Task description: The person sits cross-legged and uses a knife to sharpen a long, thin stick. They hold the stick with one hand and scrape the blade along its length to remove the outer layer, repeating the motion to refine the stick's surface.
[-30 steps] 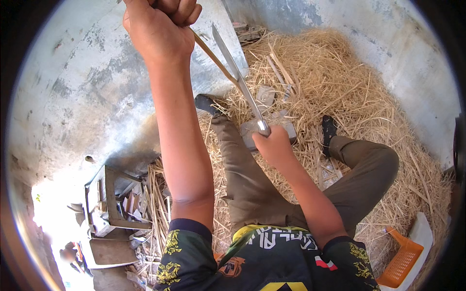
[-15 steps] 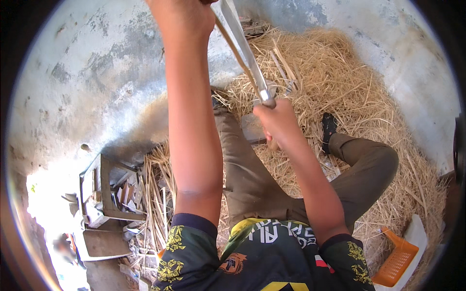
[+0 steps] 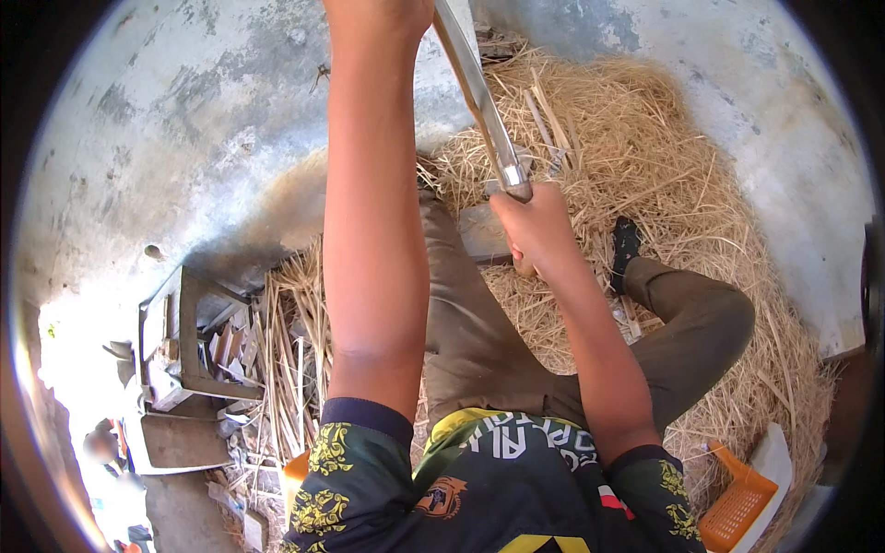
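Note:
My right hand [image 3: 539,226] is closed round the handle of a long knife [image 3: 484,101]. Its shiny blade slants up and left towards the top edge. Along the blade's left side runs a thin brown strip [image 3: 477,118], perhaps cane or bamboo, in contact with the blade or very close to it. The strip leads up to my left hand [image 3: 380,14], which seems closed on its upper part; the upper edge cuts off those fingers. Under my right hand, a block [image 3: 484,232] lies between my legs.
Dry straw [image 3: 627,120] covers the floor around my outstretched legs. At left stands a wooden frame [image 3: 189,341] with scraps in it, beside a bundle of thin sticks [image 3: 300,336]. An orange plastic basket [image 3: 737,507] lies at lower right. People [image 3: 101,447] show outside the bright opening.
My left hand has moved slightly right and up. The strip has drawn in against the blade, where before a gap showed between them. My right hand has shifted slightly right with the knife.

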`<action>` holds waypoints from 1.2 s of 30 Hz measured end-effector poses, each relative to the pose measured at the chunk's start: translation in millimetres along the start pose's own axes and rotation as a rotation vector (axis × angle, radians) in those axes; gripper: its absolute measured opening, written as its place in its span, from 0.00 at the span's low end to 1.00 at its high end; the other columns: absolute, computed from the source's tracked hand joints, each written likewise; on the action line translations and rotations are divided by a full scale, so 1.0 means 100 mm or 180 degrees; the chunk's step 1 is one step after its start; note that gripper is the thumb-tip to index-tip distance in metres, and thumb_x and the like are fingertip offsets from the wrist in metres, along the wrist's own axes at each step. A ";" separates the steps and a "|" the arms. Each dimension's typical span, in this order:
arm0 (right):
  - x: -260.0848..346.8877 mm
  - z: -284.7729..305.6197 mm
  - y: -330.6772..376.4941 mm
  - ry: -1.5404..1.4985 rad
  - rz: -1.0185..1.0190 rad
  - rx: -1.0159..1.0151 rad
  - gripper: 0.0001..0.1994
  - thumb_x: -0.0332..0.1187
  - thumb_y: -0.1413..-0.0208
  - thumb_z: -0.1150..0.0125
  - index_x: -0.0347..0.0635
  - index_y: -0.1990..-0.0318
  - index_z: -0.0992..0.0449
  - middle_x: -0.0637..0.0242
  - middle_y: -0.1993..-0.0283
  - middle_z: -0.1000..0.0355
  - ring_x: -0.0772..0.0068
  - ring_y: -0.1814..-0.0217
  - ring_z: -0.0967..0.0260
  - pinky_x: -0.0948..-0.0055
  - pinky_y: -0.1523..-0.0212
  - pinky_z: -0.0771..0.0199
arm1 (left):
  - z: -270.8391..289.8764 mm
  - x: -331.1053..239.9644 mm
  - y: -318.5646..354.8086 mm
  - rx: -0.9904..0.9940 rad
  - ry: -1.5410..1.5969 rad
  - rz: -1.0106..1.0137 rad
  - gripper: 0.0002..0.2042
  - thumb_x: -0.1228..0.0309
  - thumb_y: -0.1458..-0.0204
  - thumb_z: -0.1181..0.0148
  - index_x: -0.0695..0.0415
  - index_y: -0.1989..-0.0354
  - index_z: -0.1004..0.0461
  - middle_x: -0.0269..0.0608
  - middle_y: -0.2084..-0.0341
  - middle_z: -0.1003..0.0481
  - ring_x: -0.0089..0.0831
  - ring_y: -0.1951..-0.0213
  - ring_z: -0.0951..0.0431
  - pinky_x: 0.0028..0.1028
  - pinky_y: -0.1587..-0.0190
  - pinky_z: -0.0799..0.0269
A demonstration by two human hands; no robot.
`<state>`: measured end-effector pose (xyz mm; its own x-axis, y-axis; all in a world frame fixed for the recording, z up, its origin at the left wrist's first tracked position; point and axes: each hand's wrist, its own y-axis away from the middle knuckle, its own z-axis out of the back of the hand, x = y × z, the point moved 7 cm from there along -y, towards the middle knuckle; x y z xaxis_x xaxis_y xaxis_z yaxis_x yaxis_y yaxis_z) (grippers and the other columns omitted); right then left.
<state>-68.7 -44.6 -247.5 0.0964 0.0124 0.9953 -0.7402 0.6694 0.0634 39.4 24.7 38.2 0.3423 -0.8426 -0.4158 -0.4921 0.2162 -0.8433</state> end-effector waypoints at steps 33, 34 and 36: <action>-0.31 0.07 -0.03 0.0841 0.0737 -0.0312 0.15 0.33 0.46 0.39 0.31 0.80 0.29 0.57 0.86 0.34 0.68 0.83 0.36 0.60 0.77 0.36 | 0.17 0.10 -0.15 0.0194 0.0054 -0.0158 0.23 0.51 0.30 0.55 0.47 0.78 0.42 0.22 0.88 0.50 0.18 0.86 0.53 0.24 0.83 0.59; -0.54 0.08 -0.07 0.0868 0.0754 -0.0389 0.15 0.33 0.46 0.40 0.31 0.80 0.29 0.57 0.86 0.34 0.68 0.83 0.37 0.61 0.77 0.37 | 0.15 0.12 -0.16 0.0228 0.0129 -0.0155 0.23 0.51 0.30 0.55 0.47 0.78 0.42 0.22 0.88 0.50 0.18 0.86 0.53 0.24 0.83 0.59; -1.30 0.17 -0.16 0.0757 -0.0393 -0.0286 0.15 0.33 0.46 0.38 0.33 0.80 0.30 0.63 0.87 0.35 0.69 0.87 0.38 0.62 0.81 0.38 | 0.11 0.11 -0.14 0.0142 -0.0024 -0.0091 0.23 0.51 0.30 0.55 0.47 0.78 0.42 0.22 0.88 0.50 0.18 0.86 0.53 0.24 0.83 0.59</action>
<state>-80.8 -69.2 -376.9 0.3435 0.0933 0.9345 -0.6522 0.7396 0.1659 58.4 18.2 41.5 0.3618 -0.8450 -0.3938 -0.4458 0.2142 -0.8691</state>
